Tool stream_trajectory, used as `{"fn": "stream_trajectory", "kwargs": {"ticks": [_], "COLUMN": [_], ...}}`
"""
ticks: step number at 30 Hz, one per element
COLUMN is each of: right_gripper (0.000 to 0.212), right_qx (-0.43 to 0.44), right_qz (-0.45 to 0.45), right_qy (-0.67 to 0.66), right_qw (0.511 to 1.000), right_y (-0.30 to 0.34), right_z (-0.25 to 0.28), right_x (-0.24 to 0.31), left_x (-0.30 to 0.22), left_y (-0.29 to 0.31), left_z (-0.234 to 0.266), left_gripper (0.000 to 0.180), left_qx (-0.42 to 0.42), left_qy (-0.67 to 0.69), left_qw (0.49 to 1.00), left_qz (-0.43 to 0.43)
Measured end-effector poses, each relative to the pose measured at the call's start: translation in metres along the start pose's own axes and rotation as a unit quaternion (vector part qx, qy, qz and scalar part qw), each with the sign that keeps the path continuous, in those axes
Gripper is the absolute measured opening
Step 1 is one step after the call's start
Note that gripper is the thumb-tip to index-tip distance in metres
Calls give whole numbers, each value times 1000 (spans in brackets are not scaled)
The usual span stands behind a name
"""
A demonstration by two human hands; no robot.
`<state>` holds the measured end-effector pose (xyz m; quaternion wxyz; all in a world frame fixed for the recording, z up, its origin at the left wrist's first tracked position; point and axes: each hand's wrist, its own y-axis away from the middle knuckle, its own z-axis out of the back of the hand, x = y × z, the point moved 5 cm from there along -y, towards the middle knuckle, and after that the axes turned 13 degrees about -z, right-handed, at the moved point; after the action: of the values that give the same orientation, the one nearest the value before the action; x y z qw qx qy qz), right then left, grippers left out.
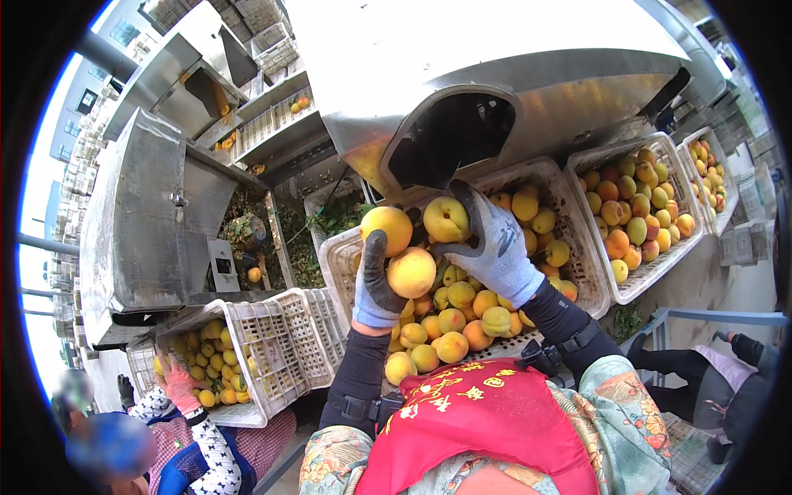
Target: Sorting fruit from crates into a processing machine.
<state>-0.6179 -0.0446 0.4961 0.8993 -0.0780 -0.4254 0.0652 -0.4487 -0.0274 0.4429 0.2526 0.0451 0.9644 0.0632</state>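
My left hand (378, 289), in a grey-blue glove with a dark palm, is closed around a yellow peach (411, 273). Another orange-yellow peach (386, 228) rests against its fingertips. Beside it, my right hand (502, 252), gloved alike, grips a greenish-yellow peach (446, 219). Both hands are over a white plastic crate (596, 268) holding many loose peaches (453, 346), yellow, orange and some greenish. My forearms and hands hide part of the crate's contents.
Above the crate hangs a metal housing (536, 91) with a dark round opening. Another peach crate (623, 295) stands to the right. Leftward are a metal cabinet (136, 231), leaf litter (305, 256) and a tilted crate (247, 363), where a co-worker's pink-gloved hand (179, 386) reaches in.
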Motion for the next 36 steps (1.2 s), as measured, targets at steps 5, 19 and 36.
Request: {"fn": "stream_trajectory", "kwargs": {"ticks": [5,19,36], "right_gripper": [85,44,98], "right_qx": [-162,27,-7], "right_qz": [6,6,-37], "right_qy": [110,-103,-16], "right_qw": [981,994,999], "right_y": [-30,-50,-20], "right_z": [-25,-11,-23], "right_x": [-10,32,-10], "left_x": [5,2,9], "left_y": [7,0,-8], "left_z": [52,46,15], "left_gripper": [67,55,80], "left_qx": [-9,-13,208], "left_qy": [-75,-177,-421], "left_qw": [997,983,868], "left_qz": [-5,-47,-162]}}
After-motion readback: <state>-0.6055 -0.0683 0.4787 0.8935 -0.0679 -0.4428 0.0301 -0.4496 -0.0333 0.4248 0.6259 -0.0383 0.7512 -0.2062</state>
